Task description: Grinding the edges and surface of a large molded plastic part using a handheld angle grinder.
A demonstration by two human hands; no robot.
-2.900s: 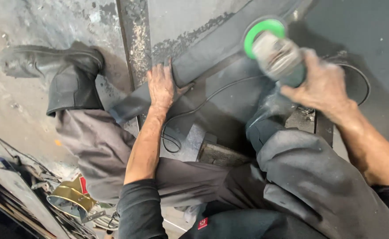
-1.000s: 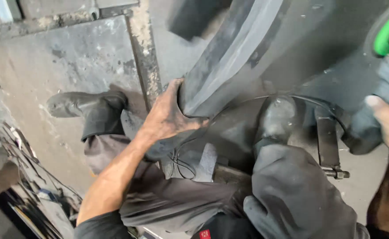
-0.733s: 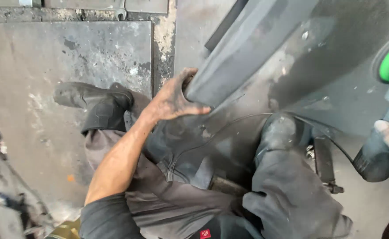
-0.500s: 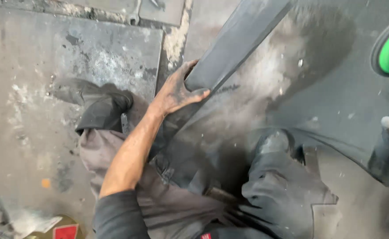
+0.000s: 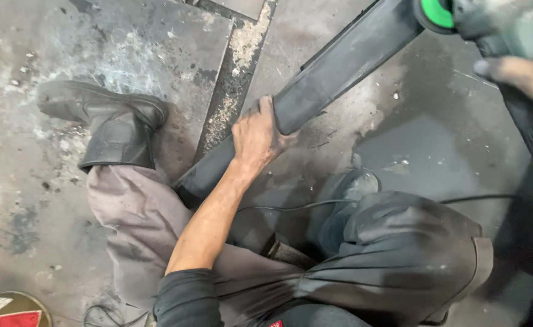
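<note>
The left hand (image 5: 255,134) has its grip closed around a long dark metal bar (image 5: 339,63) that runs from the middle of the frame up to the upper right, its lower end resting near the person's knee on the stained metal floor (image 5: 127,42). At the upper right edge the right hand (image 5: 524,75) wraps a grinder (image 5: 496,27) with a green guard, its head right at the bar's upper stretch. This looks like the bracing step before grinding. Bringing the disc down calls for a firm hold on the bar, with fingers and the black cable (image 5: 291,208) kept away.
</note>
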